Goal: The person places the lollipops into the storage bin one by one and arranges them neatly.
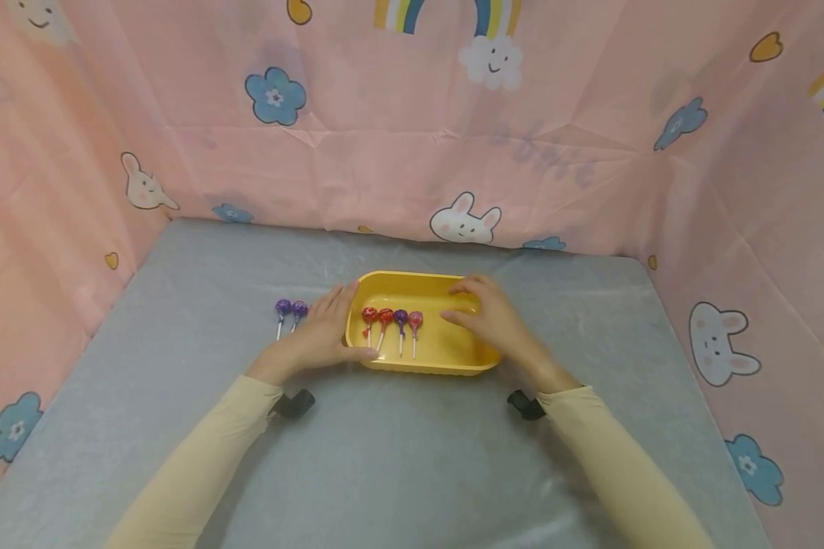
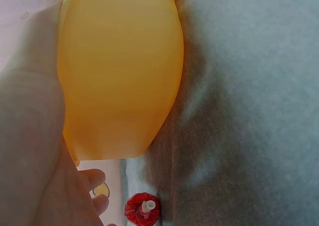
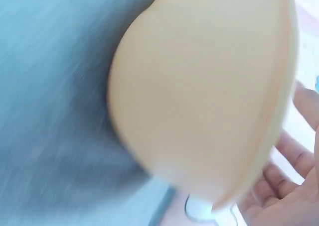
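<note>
A yellow plastic tray sits on the table, its near wall filling the left wrist view. Several wrapped lollipops, red, purple and pink, lie in a row inside its left half, sticks toward me. My left hand is at the tray's left end, thumb across the near rim and the other fingers extended along the outside. Beyond these fingers shows a red lollipop, outside the tray. Over the right end is my right hand, thumb and fingers spread apart, holding nothing.
Two purple lollipops lie on the grey table cover, left of my left hand. Pink printed curtains hang round the back and both sides. Each wrist carries a black mount.
</note>
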`<state>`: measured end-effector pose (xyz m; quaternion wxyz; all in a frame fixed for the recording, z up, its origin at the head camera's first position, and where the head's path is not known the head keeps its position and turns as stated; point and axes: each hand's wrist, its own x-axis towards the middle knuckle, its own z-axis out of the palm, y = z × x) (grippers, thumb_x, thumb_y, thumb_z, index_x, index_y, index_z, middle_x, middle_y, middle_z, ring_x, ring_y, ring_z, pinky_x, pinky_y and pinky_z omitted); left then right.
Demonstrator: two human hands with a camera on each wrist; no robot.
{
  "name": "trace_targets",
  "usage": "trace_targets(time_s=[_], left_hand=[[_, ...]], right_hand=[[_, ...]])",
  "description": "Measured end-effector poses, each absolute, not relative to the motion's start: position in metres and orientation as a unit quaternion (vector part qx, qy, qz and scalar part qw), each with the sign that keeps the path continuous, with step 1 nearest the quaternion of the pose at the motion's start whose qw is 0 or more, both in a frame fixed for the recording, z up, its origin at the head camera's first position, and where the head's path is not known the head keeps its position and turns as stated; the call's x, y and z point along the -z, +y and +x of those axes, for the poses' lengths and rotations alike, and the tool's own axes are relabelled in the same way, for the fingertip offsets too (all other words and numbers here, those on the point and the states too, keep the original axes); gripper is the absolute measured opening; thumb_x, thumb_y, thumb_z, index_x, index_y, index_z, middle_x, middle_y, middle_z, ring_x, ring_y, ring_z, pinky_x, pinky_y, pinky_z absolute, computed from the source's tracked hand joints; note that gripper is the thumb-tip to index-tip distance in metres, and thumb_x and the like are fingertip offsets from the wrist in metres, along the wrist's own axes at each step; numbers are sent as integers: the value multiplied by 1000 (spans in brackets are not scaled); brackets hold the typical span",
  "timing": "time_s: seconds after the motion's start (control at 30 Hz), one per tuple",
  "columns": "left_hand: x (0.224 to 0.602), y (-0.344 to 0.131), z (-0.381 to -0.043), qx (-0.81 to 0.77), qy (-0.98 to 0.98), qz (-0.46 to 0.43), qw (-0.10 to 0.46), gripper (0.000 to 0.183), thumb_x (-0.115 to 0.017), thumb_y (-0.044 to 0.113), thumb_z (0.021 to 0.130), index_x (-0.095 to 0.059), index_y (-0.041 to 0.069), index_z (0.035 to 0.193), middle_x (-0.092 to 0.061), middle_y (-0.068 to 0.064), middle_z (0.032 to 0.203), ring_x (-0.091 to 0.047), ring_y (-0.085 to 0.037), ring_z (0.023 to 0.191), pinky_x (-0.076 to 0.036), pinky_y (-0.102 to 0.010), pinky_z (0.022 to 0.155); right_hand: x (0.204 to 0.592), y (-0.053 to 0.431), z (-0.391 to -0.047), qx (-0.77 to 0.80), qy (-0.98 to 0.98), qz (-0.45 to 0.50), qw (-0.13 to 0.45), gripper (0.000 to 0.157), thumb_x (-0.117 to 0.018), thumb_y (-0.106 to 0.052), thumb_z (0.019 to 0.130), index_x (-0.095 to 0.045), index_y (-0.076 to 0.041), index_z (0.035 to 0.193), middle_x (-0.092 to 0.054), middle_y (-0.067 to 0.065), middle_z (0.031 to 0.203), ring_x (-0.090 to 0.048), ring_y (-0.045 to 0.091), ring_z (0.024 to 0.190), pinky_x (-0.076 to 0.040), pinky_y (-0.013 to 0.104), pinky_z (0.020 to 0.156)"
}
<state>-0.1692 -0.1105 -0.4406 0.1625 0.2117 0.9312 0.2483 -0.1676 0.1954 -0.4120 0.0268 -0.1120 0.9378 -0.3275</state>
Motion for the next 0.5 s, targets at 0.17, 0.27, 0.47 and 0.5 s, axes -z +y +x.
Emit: trace_targets(time_s=[0.17, 0.27, 0.47, 0.5], left_hand=[[439, -110, -168, -246, 932, 214, 160, 126, -69, 70, 77, 8, 14, 160, -4, -12, 169, 0, -34, 157, -6, -57, 126], [438, -110, -168, -248, 931, 213, 160, 126, -70, 69, 78, 8, 14, 160, -4, -12, 169, 0, -34, 157, -6, -57, 126], [437, -111, -167, -250, 931, 212, 162, 125, -71, 66, 78, 8, 14, 160, -3, -13, 169, 0, -35, 157, -5, -58, 126], [438, -111, -168, -250, 931, 211, 162, 125, -71, 66, 78, 8, 14, 160, -3, -13, 169, 0, -35, 157, -5, -58, 126]], right_hand=[[411, 224, -160, 305, 942, -136, 12, 58, -77, -40, 85, -59, -12, 133, -43, 13, 145, -42, 35, 134, -37, 58, 114], [414, 242, -156, 289, 944, -155, 31, 74, -80, -41, 82, -49, -16, 145, -32, 14, 156, -33, 37, 142, -35, 63, 113], [422, 263, -149, 277, 944, -155, 85, 102, -82, -49, 77, -25, -26, 158, -15, 13, 166, -16, 41, 152, -27, 69, 115], [424, 265, -149, 274, 945, -155, 90, 105, -81, -51, 76, -21, -27, 159, -15, 12, 166, -15, 41, 152, -26, 69, 115]])
